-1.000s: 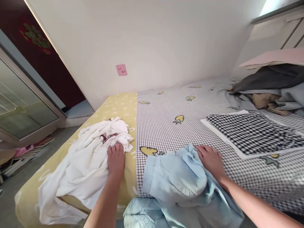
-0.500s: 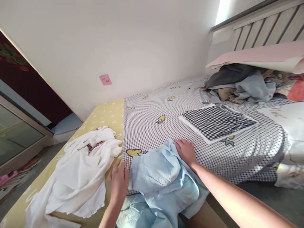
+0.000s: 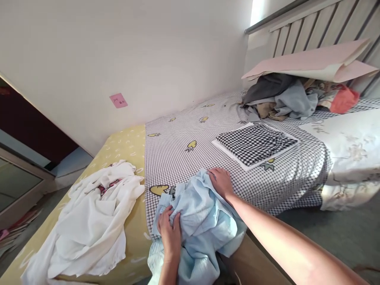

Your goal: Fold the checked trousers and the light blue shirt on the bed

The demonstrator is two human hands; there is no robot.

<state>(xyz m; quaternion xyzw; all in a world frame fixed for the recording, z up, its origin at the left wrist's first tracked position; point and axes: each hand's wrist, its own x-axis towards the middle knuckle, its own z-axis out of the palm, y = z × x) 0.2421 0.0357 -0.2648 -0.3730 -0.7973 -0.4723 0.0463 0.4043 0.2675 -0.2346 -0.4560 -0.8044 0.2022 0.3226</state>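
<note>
Pale-blue garment [image 3: 204, 215] bunched over the near edge of the bed [image 3: 175, 158]. Looks light, soft, easily creased; seems best held by the buttoned strip [image 3: 162, 209]. Left hand [image 3: 170, 231] at that strip, fingers parted; right hand [image 3: 222, 184] palm-down, farther side; cannot tell if gripping.

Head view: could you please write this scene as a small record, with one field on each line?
left hand: fingers on the blue garment; grip unclear
right hand: at the blue garment's far edge; grip unclear
blue garment: crumpled, over the near edge of the bed
white garment: crumpled on the bed's yellow part, left
checked cloth: flat, beyond the right hand
clothes pile: far right, pink sheet above
</note>
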